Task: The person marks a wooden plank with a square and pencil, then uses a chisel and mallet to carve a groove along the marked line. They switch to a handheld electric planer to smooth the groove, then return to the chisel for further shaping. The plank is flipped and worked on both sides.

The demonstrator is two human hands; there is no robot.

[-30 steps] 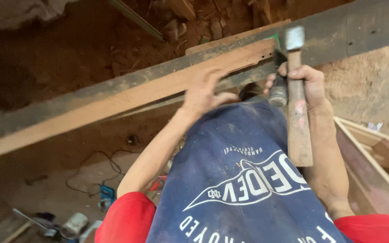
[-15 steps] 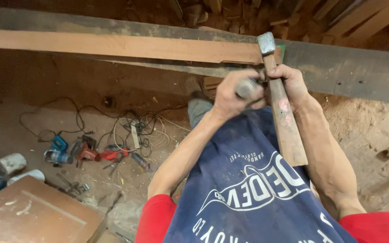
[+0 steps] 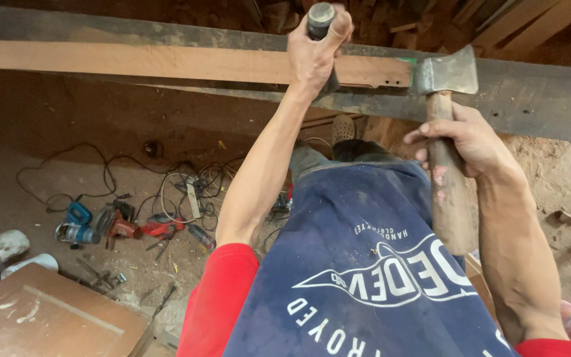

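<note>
Dark timber beam (image 3: 536,99) runs across the top of view, a lighter reddish plank (image 3: 166,63) lying flat against it, plank's right end near the beam's middle. Below, bare dirt floor (image 3: 54,172). On the floor: blue power tool (image 3: 74,225), red power tool (image 3: 141,228) just beside it, tangled black cables (image 3: 186,182) around both, a white power strip (image 3: 193,200) among the cables, white cans (image 3: 1,246) at far left, brown wooden panel (image 3: 47,317) at bottom left.
</note>
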